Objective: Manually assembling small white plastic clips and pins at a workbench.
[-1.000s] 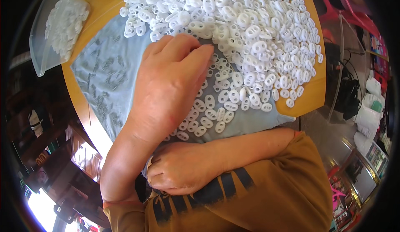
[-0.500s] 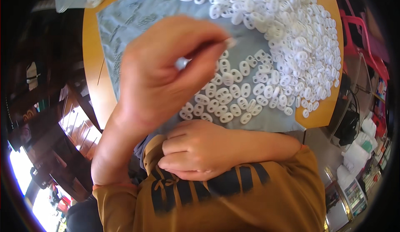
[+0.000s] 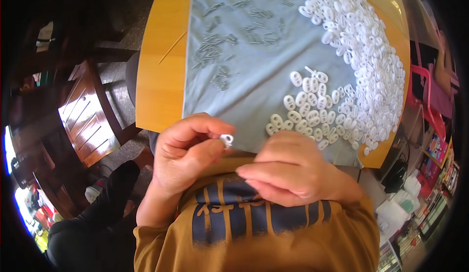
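Note:
My left hand pinches a small white oval plastic piece with a hole between thumb and index finger, just past the near edge of the grey cloth. To its right, my right hand is closed with fingers curled, apart from that piece. Whatever those fingers hold, if anything, is hidden. Beyond the right hand lies a loose group of white two-hole oval pieces. Thin metal springs, as they appear, are scattered on the cloth's far left part.
A large heap of white oval pieces curves along the right of the yellow wooden table. A thin stick lies on its left side. A red chair stands at right, dark wooden furniture at left.
My left hand has come down and back from over the cloth to beside my right hand, the white piece now showing in its pinch. The view has shifted, uncovering the springs.

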### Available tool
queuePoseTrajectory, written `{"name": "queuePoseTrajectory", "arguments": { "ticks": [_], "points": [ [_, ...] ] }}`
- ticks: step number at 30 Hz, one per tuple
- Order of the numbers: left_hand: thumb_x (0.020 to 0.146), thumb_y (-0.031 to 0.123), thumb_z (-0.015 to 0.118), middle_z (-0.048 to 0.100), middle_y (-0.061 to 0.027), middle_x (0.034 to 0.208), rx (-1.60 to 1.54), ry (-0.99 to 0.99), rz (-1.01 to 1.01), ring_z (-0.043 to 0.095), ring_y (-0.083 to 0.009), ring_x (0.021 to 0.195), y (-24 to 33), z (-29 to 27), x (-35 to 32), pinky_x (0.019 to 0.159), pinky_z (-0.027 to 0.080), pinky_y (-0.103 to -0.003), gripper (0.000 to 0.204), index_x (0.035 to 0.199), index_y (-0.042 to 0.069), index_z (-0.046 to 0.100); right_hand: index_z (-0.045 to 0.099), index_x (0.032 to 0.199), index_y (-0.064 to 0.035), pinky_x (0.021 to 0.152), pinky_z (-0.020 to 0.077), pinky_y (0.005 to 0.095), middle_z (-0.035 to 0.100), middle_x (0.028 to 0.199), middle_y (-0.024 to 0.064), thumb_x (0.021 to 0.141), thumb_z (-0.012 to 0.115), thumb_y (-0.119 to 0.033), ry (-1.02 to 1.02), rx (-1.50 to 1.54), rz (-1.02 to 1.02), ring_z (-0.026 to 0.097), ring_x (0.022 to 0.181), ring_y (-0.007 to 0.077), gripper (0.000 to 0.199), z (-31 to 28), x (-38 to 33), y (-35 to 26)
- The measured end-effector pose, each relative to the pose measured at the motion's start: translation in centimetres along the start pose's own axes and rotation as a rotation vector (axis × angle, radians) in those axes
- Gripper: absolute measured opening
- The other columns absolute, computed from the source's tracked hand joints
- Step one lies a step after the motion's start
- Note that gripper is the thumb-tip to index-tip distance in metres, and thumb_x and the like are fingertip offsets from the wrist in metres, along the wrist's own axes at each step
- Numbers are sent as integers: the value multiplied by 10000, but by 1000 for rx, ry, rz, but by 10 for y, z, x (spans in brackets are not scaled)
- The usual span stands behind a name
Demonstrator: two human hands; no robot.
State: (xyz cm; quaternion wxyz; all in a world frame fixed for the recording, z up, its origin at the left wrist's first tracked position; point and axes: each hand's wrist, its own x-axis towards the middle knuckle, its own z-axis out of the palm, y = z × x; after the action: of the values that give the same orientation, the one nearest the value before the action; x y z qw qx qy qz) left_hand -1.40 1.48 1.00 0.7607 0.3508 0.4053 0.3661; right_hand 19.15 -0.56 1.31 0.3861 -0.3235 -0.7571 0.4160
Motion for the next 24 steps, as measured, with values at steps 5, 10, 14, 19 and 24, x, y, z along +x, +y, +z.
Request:
{"name": "queuePoseTrajectory", "arguments": {
  "ticks": [5, 10, 14, 19, 24],
  "points": [
    [826, -71, 535, 589, -9, 843, -18, -29, 4, 513, -42, 702, -7, -3, -2, 632, 407, -172, 202, 1014, -24, 592, 644, 889, -10, 510, 411, 304, 556, 669, 57, 685, 654, 11, 51, -289, 113, 529, 571, 201, 206, -18, 24, -10],
    [815, -56, 559, 577, -12, 868, 82, -78, 17, 496, -38, 718, -8, -5, 0, 648, 401, -177, 191, 997, -12, 598, 604, 841, -14, 523, 429, 275, 552, 711, 72, 747, 631, 7, 55, -483, 204, 544, 609, 181, 100, -26, 58, 14],
    [798, -38, 577, 580, -31, 838, 156, -95, 99, 510, -69, 695, -13, -6, 1, 639, 411, -201, 177, 971, -12, 607, 552, 766, -33, 610, 436, 378, 553, 711, 87, 731, 610, -64, 41, -531, 276, 557, 682, 283, 75, -19, 78, 31],
    [789, -25, 586, 581, -42, 794, 207, -115, 132, 514, -86, 662, -15, -10, 0, 615, 415, -215, 177, 962, -2, 611, 555, 769, -32, 627, 444, 384, 564, 728, 92, 735, 597, -61, -50, -578, 272, 558, 713, 293, 61, -17, 89, 41],
    [806, -25, 575, 584, -31, 799, 195, -134, 151, 510, -69, 663, -12, -12, 1, 613, 411, -202, 174, 975, -3, 605, 544, 758, -27, 639, 446, 391, 569, 741, 98, 728, 592, -64, -143, -603, 313, 557, 732, 296, 67, -20, 96, 41]
  ]
}}
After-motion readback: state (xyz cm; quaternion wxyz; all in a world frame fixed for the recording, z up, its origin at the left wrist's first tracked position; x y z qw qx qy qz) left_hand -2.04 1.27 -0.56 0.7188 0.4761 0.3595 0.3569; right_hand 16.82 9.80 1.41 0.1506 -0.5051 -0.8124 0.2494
